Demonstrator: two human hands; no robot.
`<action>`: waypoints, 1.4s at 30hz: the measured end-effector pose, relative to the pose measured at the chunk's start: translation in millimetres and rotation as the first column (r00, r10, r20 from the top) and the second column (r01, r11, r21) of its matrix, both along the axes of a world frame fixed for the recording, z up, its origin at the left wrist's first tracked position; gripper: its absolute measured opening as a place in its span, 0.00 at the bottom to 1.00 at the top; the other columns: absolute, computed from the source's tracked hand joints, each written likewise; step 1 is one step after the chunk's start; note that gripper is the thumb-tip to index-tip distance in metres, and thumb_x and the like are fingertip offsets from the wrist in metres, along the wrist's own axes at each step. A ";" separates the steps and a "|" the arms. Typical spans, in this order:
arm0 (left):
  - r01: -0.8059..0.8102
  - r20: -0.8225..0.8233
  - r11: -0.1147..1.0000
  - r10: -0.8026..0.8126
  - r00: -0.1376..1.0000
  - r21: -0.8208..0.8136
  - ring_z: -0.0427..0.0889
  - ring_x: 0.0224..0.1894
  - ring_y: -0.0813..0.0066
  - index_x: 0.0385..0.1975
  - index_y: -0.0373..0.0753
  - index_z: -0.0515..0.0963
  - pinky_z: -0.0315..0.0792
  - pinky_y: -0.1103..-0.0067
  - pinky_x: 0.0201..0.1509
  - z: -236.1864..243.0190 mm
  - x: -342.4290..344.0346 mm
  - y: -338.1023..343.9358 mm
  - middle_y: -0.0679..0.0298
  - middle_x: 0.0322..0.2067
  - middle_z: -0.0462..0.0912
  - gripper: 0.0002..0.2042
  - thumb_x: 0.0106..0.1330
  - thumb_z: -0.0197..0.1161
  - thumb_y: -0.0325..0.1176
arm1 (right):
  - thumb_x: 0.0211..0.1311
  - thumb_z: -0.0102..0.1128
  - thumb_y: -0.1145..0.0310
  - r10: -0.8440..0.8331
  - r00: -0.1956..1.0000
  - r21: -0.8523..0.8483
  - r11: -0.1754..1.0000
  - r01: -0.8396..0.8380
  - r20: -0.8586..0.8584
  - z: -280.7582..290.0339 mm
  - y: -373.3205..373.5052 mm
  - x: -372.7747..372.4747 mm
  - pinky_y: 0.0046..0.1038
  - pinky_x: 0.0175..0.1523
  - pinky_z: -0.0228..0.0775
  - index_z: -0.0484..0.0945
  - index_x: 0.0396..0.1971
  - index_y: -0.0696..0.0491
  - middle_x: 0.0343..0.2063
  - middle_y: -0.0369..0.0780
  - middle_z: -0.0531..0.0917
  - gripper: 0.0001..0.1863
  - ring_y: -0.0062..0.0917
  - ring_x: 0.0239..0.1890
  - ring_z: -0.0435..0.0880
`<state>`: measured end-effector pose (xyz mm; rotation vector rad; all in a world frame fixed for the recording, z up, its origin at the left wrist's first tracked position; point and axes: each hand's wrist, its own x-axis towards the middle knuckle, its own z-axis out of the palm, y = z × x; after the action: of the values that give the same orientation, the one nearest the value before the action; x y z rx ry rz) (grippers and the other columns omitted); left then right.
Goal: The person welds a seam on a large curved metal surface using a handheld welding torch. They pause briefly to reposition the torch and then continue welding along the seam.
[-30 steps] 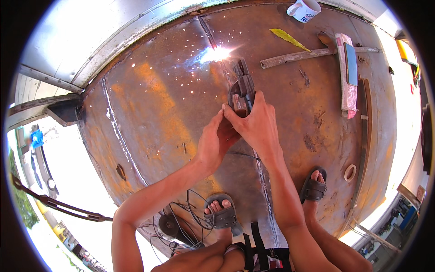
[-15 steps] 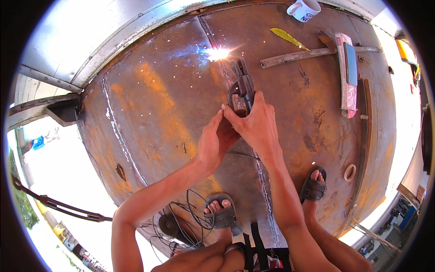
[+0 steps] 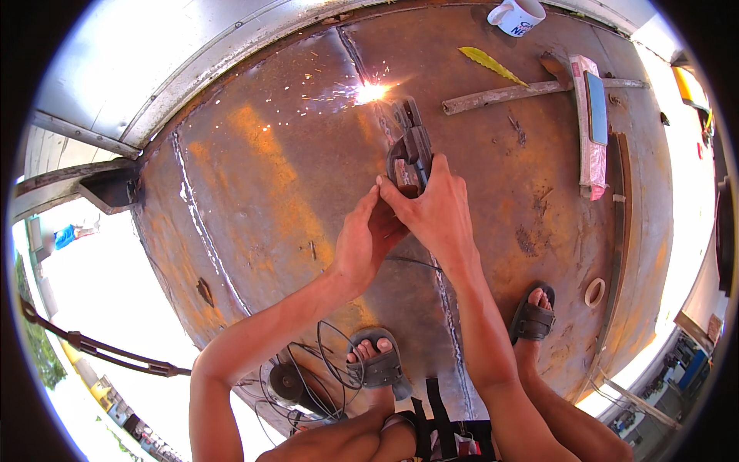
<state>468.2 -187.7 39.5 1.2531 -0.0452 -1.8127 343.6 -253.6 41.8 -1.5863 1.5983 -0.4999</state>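
My right hand [image 3: 439, 208] is closed round a dark electrode holder [image 3: 416, 146], just ahead of my body. Fingers curled, my left hand [image 3: 360, 242] meets it from the left and grips the handle's near end; the fingertips are partly hidden. Beyond the holder's tip burns a bright welding arc [image 3: 372, 93], throwing sparks mostly to the left. Its glare hides the electrode's end. The arc sits on a seam [image 3: 348, 50] in a rusty steel sheet [image 3: 485, 208]. Nearer me, that line carries a rough weld bead [image 3: 450, 331].
To the right lie a metal bar [image 3: 500, 98], a pink-and-white packet [image 3: 583, 154] with a phone [image 3: 596, 108] on it, and a tan ring [image 3: 594, 293]. A mug [image 3: 517, 17] and a yellow leaf [image 3: 490, 65] are farther off. Loose cable [image 3: 339, 369] lies by my left sandal [image 3: 379, 362].
The blue-violet haze left of the arc has faded, and finer orange sparks now spray around it. My hands and the holder have hardly moved.
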 end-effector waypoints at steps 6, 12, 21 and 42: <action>0.002 -0.013 1.000 -0.002 1.000 -0.008 0.78 0.66 0.64 0.69 0.38 0.73 0.69 0.62 0.74 -3.7 0.7 1.1 0.59 0.66 0.80 0.26 0.87 0.39 0.49 | 0.57 0.79 0.49 0.007 1.000 -0.002 1.000 -0.007 -0.010 -2.6 -0.1 -0.3 0.48 0.38 0.81 0.72 0.35 0.66 0.24 0.60 0.84 0.33 0.58 0.32 0.89; -0.004 -0.004 1.000 0.004 1.000 -0.003 0.79 0.65 0.63 0.69 0.37 0.73 0.70 0.62 0.73 -3.9 -0.1 0.9 0.59 0.66 0.80 0.25 0.87 0.40 0.49 | 0.58 0.79 0.49 0.004 1.000 0.001 1.000 -0.004 -0.002 -0.9 0.1 -0.8 0.48 0.38 0.81 0.72 0.35 0.66 0.24 0.61 0.84 0.33 0.59 0.32 0.89; -0.008 -0.016 1.000 0.008 1.000 0.009 0.80 0.65 0.63 0.69 0.37 0.73 0.70 0.62 0.73 -3.3 -1.2 -0.1 0.58 0.65 0.81 0.26 0.87 0.39 0.49 | 0.58 0.79 0.49 0.007 1.000 0.026 1.000 -0.007 0.002 -2.0 0.4 -2.6 0.48 0.37 0.81 0.72 0.35 0.66 0.23 0.61 0.84 0.34 0.59 0.32 0.89; -0.007 -0.006 1.000 0.007 1.000 0.000 0.79 0.65 0.63 0.69 0.36 0.73 0.70 0.62 0.73 -5.8 0.5 2.2 0.58 0.65 0.81 0.27 0.87 0.39 0.49 | 0.58 0.79 0.49 0.012 0.999 0.031 0.999 -0.011 -0.033 1.6 0.8 0.7 0.48 0.38 0.81 0.72 0.35 0.67 0.23 0.60 0.84 0.34 0.58 0.32 0.89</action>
<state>468.8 -185.5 33.7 1.2469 -0.0371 -1.8103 344.2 -252.9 43.5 -1.5873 1.6134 -0.4436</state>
